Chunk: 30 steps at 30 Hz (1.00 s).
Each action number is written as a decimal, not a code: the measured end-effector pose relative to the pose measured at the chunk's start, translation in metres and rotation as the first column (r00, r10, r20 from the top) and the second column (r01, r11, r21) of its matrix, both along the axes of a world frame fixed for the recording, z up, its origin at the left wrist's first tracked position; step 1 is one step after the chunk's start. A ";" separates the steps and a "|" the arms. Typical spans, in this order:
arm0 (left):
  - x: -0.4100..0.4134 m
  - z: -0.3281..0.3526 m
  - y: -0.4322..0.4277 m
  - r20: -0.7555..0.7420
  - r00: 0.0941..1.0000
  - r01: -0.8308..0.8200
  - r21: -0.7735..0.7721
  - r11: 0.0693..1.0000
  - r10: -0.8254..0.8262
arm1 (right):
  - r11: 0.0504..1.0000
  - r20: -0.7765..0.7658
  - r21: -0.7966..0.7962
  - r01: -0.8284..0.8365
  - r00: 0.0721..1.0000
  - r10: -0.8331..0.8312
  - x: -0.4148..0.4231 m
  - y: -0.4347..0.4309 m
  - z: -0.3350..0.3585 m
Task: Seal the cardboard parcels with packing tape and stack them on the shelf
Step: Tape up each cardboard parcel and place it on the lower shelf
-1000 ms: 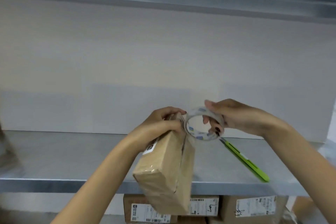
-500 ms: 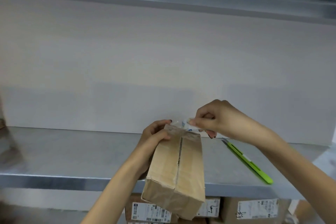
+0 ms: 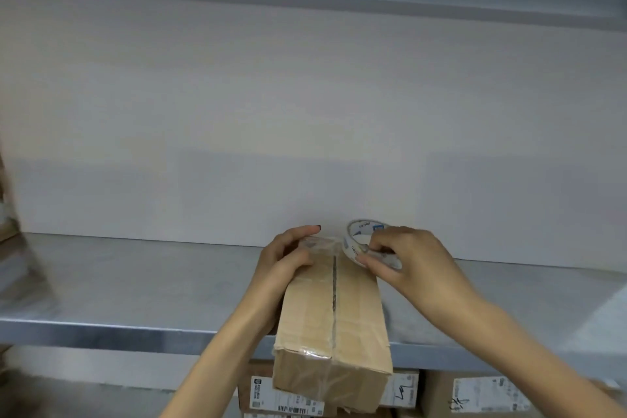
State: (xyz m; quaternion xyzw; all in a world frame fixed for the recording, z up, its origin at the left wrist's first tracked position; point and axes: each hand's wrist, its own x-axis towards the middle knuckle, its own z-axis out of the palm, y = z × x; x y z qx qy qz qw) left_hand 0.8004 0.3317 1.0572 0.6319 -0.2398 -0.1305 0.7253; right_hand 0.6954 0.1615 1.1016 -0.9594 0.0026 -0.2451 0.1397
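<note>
Cardboard parcel (image 3: 334, 322) overhangs the steel shelf (image 3: 135, 285); left hand (image 3: 285, 261) curls fingers round its far end, right hand (image 3: 410, 265) pinches the tape roll (image 3: 359, 241) there.

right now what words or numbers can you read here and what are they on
Nothing reads clearly.
Clear packing tape roll: blue print, too blurred.
White barcode label on brown cardboard box below: too small.
Middle white label, right white label: black scrawl, illegible.
</note>
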 end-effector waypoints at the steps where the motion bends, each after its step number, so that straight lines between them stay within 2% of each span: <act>1: 0.001 -0.002 0.000 0.016 1.000 -0.014 0.018 1.000 0.013 | 1.000 0.057 0.019 -0.012 0.998 0.011 0.000 -0.001 -0.007; 5: 0.007 -0.003 0.001 0.088 0.996 -0.019 0.085 0.996 0.011 | 0.998 0.145 0.036 -0.049 0.988 0.044 0.004 -0.005 -0.018; 9: 0.018 0.004 -0.002 0.041 0.999 -0.007 0.059 0.998 0.004 | 0.988 0.162 0.124 -0.090 0.984 0.069 0.000 -0.005 -0.016; 14: 0.014 0.003 -0.002 0.070 0.997 -0.033 0.084 0.996 0.027 | 0.975 0.277 0.222 0.034 0.956 -0.096 -0.017 -0.036 -0.007; 17: 0.015 0.001 0.000 0.106 0.994 -0.047 0.102 0.994 0.036 | 0.956 0.153 0.107 0.273 0.946 -0.287 -0.035 -0.067 -0.015; 20: 0.016 0.001 -0.002 0.146 0.989 -0.056 0.113 0.992 0.040 | 0.858 -0.087 -0.109 0.502 0.855 -0.511 -0.044 -0.083 -0.035; 23: 0.015 0.001 -0.005 0.171 0.985 -0.056 0.105 0.993 0.037 | 0.846 -0.197 -0.144 0.513 0.823 -0.533 -0.042 -0.085 -0.050; 27: 0.016 -0.001 -0.006 0.174 0.984 -0.053 0.068 0.996 0.040 | 0.859 -0.174 -0.100 0.502 0.841 -0.512 -0.039 -0.085 -0.056; 30: 0.017 -0.002 -0.006 0.172 0.984 -0.050 0.047 0.998 0.042 | 0.882 -0.198 -0.153 0.445 0.861 -0.469 -0.041 -0.081 -0.051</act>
